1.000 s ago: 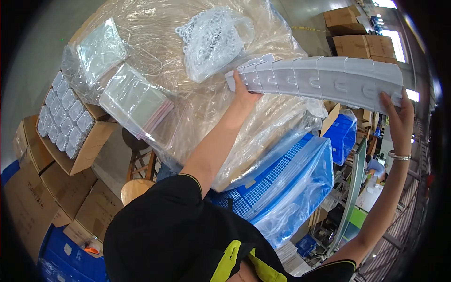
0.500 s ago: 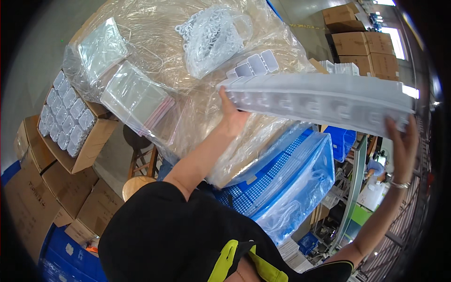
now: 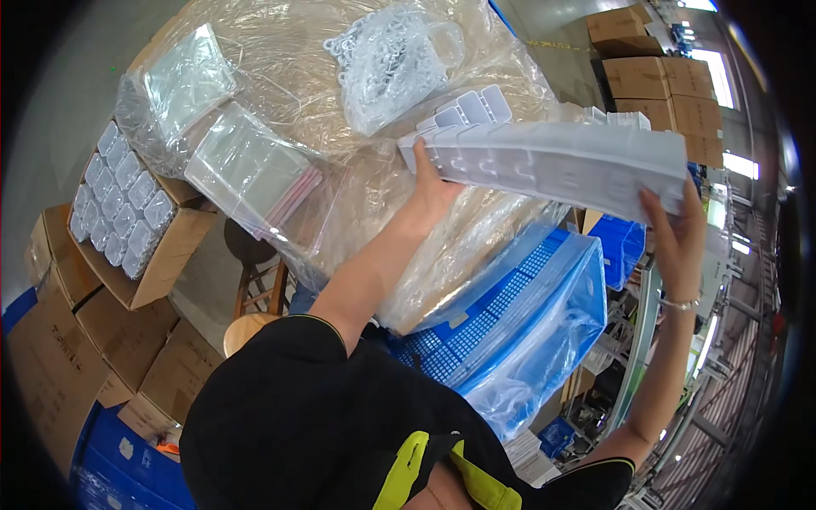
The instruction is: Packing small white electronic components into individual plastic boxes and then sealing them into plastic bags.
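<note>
The room is big, with a grey floor (image 3: 68, 161) and bright lights on the right. Brown boxes (image 3: 637, 78) sit in a pile at the back. A wide desk (image 3: 272, 42) has a shiny clear sheet (image 3: 476, 242) over it, full of wrinkles.

Two hands hold a long stack (image 3: 552, 157) of cloudy white plastic pieces, pushed one into the next. The hands are well apart, one near each end. The left hand (image 3: 435, 189) is clamped on the left end, with its thumb on the near side; its other fingers are mostly hidden. The right hand (image 3: 677, 229) grips the right end, thumb in front and fingers around the far side. A shiny bracelet (image 3: 682, 304) is on the right wrist. The stack's left end is over the desk, and its right end sticks out past the desk's edge.

Just behind the stack are some small white tubs (image 3: 472, 109). Farther back lies a clear bag (image 3: 395, 72) with white links in it. To the left are two bundles of flat sheets, a back bundle (image 3: 191, 85) and a front bundle (image 3: 246, 161), in clear wrap. An open cardboard box (image 3: 166, 259) holds rows of clear tubs (image 3: 121, 204). Close to the person is a blue crate (image 3: 518, 319) with clear plastic on it.
</note>
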Tool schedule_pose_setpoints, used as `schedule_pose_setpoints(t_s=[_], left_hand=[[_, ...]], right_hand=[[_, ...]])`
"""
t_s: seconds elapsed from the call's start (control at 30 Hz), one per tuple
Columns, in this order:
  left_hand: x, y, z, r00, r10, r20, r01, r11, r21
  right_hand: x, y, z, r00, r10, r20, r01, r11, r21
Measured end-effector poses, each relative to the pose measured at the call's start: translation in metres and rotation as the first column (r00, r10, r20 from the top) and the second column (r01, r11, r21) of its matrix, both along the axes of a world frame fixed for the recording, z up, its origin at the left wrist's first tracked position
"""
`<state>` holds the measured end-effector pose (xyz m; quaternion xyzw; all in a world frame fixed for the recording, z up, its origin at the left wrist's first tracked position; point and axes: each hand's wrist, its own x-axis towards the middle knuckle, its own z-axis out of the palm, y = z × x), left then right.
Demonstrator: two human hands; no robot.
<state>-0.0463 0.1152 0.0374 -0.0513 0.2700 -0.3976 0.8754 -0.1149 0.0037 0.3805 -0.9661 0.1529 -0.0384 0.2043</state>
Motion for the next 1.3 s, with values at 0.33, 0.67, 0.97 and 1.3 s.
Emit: schedule_pose_setpoints(t_s=[0.33,0.67,0.97,1.3], left_hand=[[-0.061,0.053,0.051,1.000,-0.006,0.013,0.007,0.998,-0.067],[-0.021,0.041,-0.074,0.993,0.006,-0.121,-0.011,0.999,-0.045],[-0.033,0.042,-0.004,0.999,0.002,0.040,0.003,0.993,-0.115],[-0.081,0.099,0.045,0.998,-0.042,-0.037,0.045,0.997,0.066]], right_hand=[[-0.079,-0.009,0.078,0.967,-0.249,-0.051,0.241,0.963,-0.120],[-0.018,0.046,-0.074,0.997,0.070,0.033,-0.067,0.996,-0.065],[-0.032,0.057,-0.047,0.999,0.026,-0.033,-0.030,0.990,-0.136],[-0.075,0.075,-0.005,0.980,-0.162,-0.114,0.174,0.979,0.102]])
